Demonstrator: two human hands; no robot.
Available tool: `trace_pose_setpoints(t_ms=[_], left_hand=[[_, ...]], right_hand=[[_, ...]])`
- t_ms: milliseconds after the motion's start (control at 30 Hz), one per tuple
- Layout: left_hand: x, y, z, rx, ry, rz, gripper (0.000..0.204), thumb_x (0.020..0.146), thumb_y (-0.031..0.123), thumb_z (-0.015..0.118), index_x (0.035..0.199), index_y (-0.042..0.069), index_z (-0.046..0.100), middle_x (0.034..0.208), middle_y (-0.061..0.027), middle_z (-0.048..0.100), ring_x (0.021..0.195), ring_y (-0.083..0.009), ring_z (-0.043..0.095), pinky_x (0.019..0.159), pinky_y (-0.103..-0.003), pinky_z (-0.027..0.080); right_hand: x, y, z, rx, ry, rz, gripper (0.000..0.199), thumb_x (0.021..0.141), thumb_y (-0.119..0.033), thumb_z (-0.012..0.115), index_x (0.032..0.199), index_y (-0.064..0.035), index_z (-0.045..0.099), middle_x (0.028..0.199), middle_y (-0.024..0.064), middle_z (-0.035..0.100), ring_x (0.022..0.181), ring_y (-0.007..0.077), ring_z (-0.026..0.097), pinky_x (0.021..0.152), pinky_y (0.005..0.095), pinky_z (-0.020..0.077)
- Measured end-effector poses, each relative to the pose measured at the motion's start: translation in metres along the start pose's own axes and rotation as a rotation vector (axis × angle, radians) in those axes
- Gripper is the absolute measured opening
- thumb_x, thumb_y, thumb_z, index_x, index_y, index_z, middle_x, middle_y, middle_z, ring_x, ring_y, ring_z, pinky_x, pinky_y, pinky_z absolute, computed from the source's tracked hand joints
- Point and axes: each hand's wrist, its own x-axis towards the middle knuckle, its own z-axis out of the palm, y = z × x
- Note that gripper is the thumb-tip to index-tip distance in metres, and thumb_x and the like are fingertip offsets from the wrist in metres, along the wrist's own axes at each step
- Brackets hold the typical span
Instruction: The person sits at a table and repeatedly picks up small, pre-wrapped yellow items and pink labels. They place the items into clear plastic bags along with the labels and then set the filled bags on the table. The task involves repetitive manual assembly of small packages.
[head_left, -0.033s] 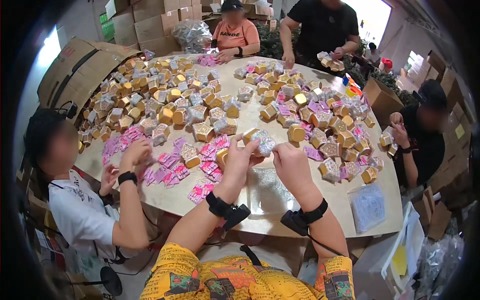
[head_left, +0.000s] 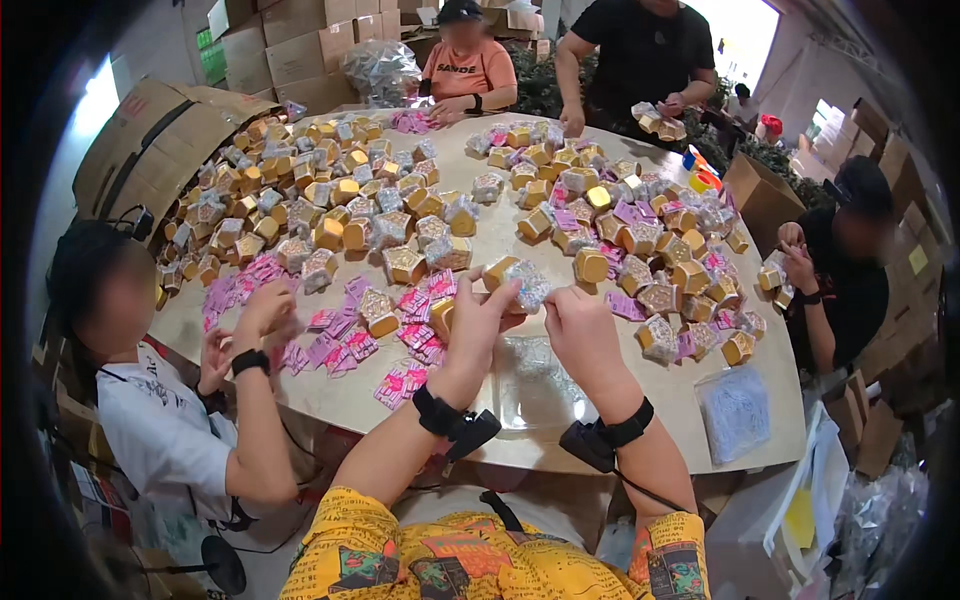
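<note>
Head view: left hand point(head_left: 476, 328) clasps a faceted gold, glittery box point(head_left: 529, 284); right hand point(head_left: 585, 338) pinches together just beside it, contents unclear; pink packets point(head_left: 430, 290) left of grip.

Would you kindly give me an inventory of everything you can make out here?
Table: one, pale, centre
Chunky pieces: many, gold and white, spread over it
Flat packets: many, pink and purple, front left and among pieces
Flat pack: one, transparent, front centre
Bag: one, pale blue, front right
Cardboard boxes: many, brown, back and right
Other people: four, mixed clothing, around table
Left hand: one, bare, round a held piece
Right hand: one, bare, pinched beside it
</note>
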Motion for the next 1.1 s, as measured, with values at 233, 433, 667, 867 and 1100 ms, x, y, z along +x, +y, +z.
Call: trace_pose_setpoints(t_ms=[233,433,667,867,1100], left_hand=[[0.002,0.0,0.001,-0.019,-0.03,-0.028,0.046,0.089,0.018,0.063,0.124,0.006,0.036,0.098,-0.0126,0.061,0.082,-0.0212,0.065,0.07,-0.031,0.057],[-0.002,-0.005,-0.003,-0.075,-0.091,-0.087,0.057,0.084,0.018,0.069,0.126,0.005,0.033,0.095,-0.0139,0.061,0.082,-0.0215,0.066,0.067,-0.035,0.058],[-0.016,-0.013,-0.008,-0.135,-0.073,-0.128,0.053,0.086,0.02,0.065,0.127,0.006,0.034,0.097,-0.012,0.058,0.087,-0.0226,0.063,0.073,-0.037,0.058],[-0.022,-0.008,-0.008,-0.159,-0.071,-0.086,0.053,0.086,0.02,0.066,0.125,0.005,0.033,0.099,-0.0142,0.058,0.082,-0.0217,0.063,0.067,-0.037,0.058],[-0.018,-0.014,-0.033,0.048,-0.139,-0.194,0.075,0.09,0.027,0.062,0.144,0.007,0.014,0.105,-0.0149,0.054,0.075,-0.0224,0.065,0.064,-0.032,0.056]], right_hand=[[-0.009,0.007,-0.013,0.763,-0.131,0.45,0.01,0.083,-0.004,0.064,0.089,0.0032,0.065,0.076,0.0088,0.067,0.061,0.0137,0.063,0.053,0.0256,0.0488],[-0.019,0.019,-0.013,1.162,-0.137,0.626,0.012,0.083,-0.005,0.066,0.081,0.0056,0.062,0.069,0.0104,0.064,0.051,0.014,0.062,0.046,0.0259,0.0513],[-0.024,0.022,-0.005,1.214,-0.195,0.741,0.01,0.081,-0.004,0.068,0.074,-0.0002,0.062,0.067,0.011,0.064,0.047,0.0125,0.058,0.044,0.0227,0.0434],[-0.02,0.015,0.001,1.278,-0.232,0.721,0.012,0.081,-0.007,0.07,0.074,0.0006,0.063,0.067,0.0085,0.064,0.049,0.0118,0.058,0.046,0.0246,0.0482],[-0.001,0.029,0.016,1.269,-0.326,0.809,0.006,0.079,-0.005,0.064,0.076,-0.0029,0.06,0.066,0.006,0.059,0.05,0.0137,0.056,0.046,0.025,0.0459]])
